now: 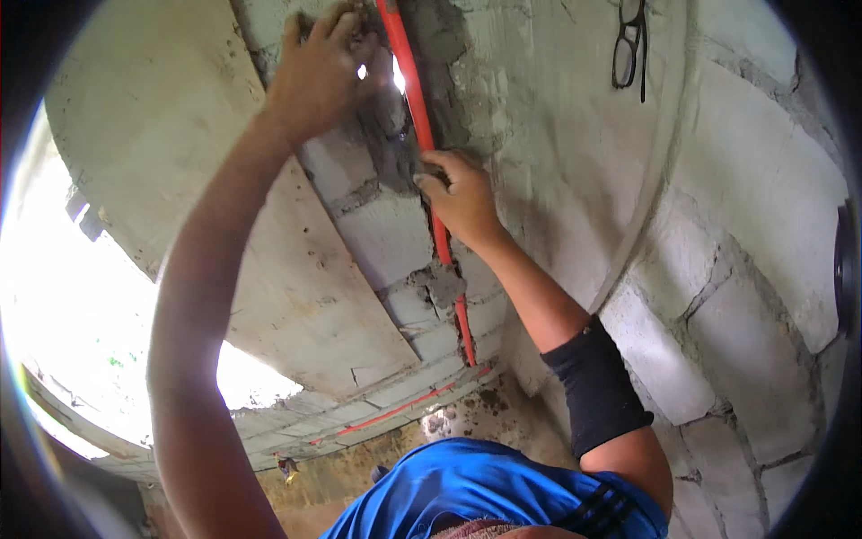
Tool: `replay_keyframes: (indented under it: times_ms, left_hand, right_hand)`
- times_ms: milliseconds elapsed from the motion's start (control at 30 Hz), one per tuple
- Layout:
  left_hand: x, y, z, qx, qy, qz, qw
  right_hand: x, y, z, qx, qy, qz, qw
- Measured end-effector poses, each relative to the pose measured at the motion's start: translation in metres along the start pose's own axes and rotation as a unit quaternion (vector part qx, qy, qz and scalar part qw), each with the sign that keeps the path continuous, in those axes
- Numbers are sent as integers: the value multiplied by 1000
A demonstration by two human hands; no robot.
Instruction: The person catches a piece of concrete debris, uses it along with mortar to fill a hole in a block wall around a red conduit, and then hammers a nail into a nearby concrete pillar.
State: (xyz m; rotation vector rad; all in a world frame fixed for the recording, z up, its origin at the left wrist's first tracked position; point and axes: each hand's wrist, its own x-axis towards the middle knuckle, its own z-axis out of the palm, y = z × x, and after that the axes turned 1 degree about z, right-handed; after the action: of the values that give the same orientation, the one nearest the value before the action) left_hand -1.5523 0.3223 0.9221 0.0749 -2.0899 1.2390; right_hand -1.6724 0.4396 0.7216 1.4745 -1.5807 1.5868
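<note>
A red conduit pipe (412, 85) runs down a rough groove in the grey block wall. My left hand (316, 79) is raised at the upper left of the pipe. Its fingers are bent and apart against grey mortar (388, 117), near small holes where light comes through. Lower down, my right hand (461, 198) lies across the pipe, thumb and fingers closed around it. Part of the pipe is hidden behind that hand. Below it, a lump of mortar (442, 284) covers a short stretch of the pipe.
A wide pale board (296, 260) lies against the wall at left, beside a bright opening (81, 314). Black-framed glasses (630, 49) hang at the upper right. Block walling (763, 162) fills the right side. Another red pipe (395, 415) runs along the wall low down.
</note>
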Motion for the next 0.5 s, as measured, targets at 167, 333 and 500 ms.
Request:
replay_keyframes:
  times_ms: [167, 333, 500]
  left_hand:
    - [-9, 25, 23, -53, 135, -133, 980]
    - [-7, 35, 26, -129, 186, -207, 952]
    - [0, 38, 34, -168, 244, -217, 930]
  right_hand:
    - [62, -51, -34, 115, 200, 8, 973]
    - [106, -102, -59, 141, 345, -206, 905]
    - [149, -76, -35, -4, 328, -353, 876]
